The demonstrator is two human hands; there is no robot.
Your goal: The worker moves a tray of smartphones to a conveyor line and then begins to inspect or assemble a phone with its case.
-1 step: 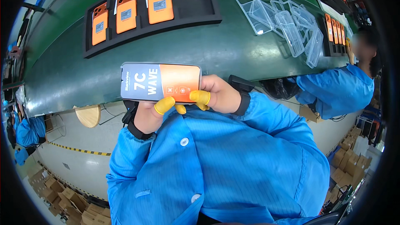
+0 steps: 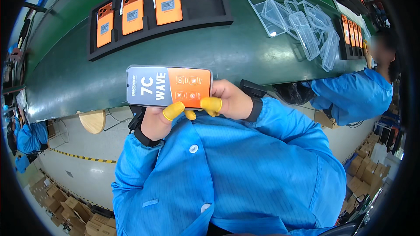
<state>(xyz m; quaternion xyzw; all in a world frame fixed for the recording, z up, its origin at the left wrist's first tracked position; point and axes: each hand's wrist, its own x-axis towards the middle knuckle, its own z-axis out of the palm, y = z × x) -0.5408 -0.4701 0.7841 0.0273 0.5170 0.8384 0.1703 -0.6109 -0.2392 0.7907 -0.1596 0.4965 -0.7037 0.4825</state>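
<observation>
A smartphone [image 2: 179, 86] lies sideways between my hands, its grey and orange printed front facing up. My left hand [image 2: 156, 123] is closed on its lower long edge, the thumb in a yellow finger cot [image 2: 173, 110]. Around the right end and lower right corner, my right hand [image 2: 232, 99] is closed too, its thumb also in a yellow cot. Fingers under the phone are mostly hidden. Ahead on the green table [image 2: 183, 48] stands a black foam tray [image 2: 199, 9] with three orange phones [image 2: 168, 12], backs up, in separate slots.
At the right of the table is a loose pile of clear plastic cases [image 2: 304, 32]. Beyond it, another tray holds several orange phones [image 2: 351, 32], beside a co-worker in a blue smock [image 2: 356, 94]. A round wooden stool [image 2: 92, 121] stands below the table at left.
My right thumb has shifted slightly right along the phone's lower edge. More printed icons show on the orange part. The phone has hardly moved.
</observation>
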